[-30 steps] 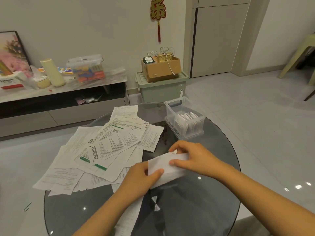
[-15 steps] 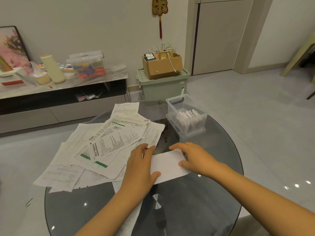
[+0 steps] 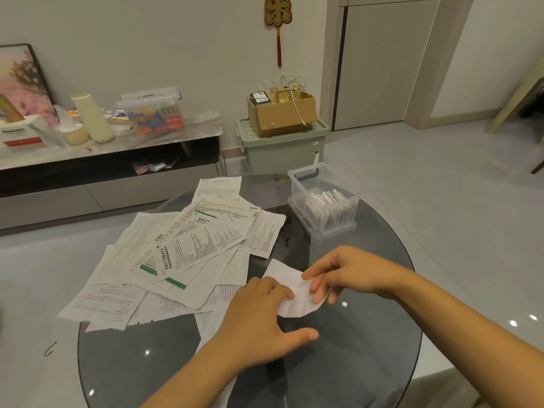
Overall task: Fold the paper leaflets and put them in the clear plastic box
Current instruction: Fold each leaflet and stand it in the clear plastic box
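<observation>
I sit in a home living room. Beyond my hands, a low grey media console against the wall carries household clutter, a red-and-gold tasselled wall charm hangs above a pale green lidded storage bin, and glossy grey floor tiles spread right toward a plain closed door.

Beyond my round dark glass bench, a brown cardboard box of cables sits on a pale green lidded storage bin. A red-and-gold hanging ornament decorates the wall above; a long low marble-topped cabinet stands along it.
</observation>
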{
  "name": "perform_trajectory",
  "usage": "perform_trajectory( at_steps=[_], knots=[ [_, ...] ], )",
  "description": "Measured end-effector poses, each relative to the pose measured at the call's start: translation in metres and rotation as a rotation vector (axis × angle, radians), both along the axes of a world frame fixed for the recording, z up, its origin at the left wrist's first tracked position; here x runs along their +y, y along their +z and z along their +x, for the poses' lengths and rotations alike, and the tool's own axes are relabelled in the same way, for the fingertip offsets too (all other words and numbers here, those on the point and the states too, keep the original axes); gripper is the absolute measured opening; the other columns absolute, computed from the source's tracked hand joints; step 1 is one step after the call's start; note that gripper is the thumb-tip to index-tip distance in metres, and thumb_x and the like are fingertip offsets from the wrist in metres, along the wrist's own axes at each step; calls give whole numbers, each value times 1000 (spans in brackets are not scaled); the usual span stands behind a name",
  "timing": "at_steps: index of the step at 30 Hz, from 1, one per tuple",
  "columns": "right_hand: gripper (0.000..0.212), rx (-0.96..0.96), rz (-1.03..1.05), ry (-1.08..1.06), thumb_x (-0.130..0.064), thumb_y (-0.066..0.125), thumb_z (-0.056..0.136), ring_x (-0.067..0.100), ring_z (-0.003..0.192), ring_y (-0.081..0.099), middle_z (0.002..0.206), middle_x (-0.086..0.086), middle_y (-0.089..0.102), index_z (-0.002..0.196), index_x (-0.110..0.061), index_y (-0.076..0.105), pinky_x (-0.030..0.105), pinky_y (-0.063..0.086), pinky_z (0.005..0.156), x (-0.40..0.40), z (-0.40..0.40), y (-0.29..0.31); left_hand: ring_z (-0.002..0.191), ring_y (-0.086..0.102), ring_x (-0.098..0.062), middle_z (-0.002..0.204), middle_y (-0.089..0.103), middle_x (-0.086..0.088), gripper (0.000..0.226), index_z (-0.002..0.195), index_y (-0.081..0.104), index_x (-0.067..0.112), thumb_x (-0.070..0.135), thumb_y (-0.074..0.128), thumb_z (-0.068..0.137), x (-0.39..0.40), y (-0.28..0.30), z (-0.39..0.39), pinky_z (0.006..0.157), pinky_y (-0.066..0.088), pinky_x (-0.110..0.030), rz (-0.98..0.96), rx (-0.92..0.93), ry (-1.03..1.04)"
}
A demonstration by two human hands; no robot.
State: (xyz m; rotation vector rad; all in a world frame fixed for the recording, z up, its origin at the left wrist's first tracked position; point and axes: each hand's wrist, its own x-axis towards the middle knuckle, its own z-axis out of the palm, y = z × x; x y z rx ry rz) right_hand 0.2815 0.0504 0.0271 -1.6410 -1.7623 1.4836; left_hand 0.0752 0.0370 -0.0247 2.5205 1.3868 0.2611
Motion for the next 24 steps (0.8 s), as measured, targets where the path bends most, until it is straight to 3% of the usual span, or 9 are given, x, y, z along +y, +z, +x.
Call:
perform_trajectory(
  at_steps=[2,4,6,8,11,12,15,18,24],
  knots=[
    [42,12,60,4,8,40,85,9,71,68,96,5,71,114,-7,66,19,50,59,0,-4,2,106,37,-4,116,42,21,78,121,47,39,87,45,61,0,1,0,86,34,-20,-3,10,0],
    [43,20,127,1,6,45,84,1,73,65,99,-4,71,116,-15,64,15,45,58,0,-8,3,98,40,-4,103,45,20,59,109,51,36,79,50,69,-1,3,1,76,32,-19,6,-43,32],
    [48,31,220,4,6,47,83,-1,82,63,102,-9,69,121,-21,61,12,46,64,0,-11,1,85,44,-6,84,47,18,31,85,50,35,66,48,82,0,5,4,63,29,-20,9,-150,77],
    [56,-10,328,20,7,45,82,0,98,61,108,-9,67,124,-26,56,13,47,75,-1,-12,-1,72,46,-7,71,47,12,29,71,43,32,54,45,89,1,6,4,56,29,-20,-16,-233,142],
    [59,-87,440,24,3,47,80,9,104,58,116,-18,60,125,-34,55,19,49,86,-1,-13,-7,72,52,-5,80,55,12,15,99,51,31,43,45,93,5,6,1,57,34,-14,-85,-298,205],
    [58,-125,465,32,1,49,81,9,104,56,118,-21,56,125,-35,55,18,47,89,0,-14,-9,74,53,-4,87,57,13,21,111,49,30,40,47,93,6,6,0,58,34,-12,-107,-319,219],
    [52,-249,519,86,-6,52,84,-1,110,36,125,-20,46,129,-33,52,-3,29,86,3,-13,-17,93,58,-8,114,56,11,41,130,40,29,32,53,92,11,4,-1,73,42,-17,-144,-349,217],
    [47,-328,523,134,-14,52,87,0,115,29,132,-12,45,131,-32,51,-4,22,82,6,-13,-26,114,49,-10,129,46,9,51,136,34,29,28,56,90,13,1,-3,92,43,-25,-151,-312,208],
    [36,-385,545,234,-19,57,88,7,112,35,122,-12,53,123,-27,61,-1,27,81,5,-20,-33,124,37,-9,137,33,7,50,135,39,29,25,60,89,19,-6,-7,102,36,-22,-137,-248,197]
  ],
)
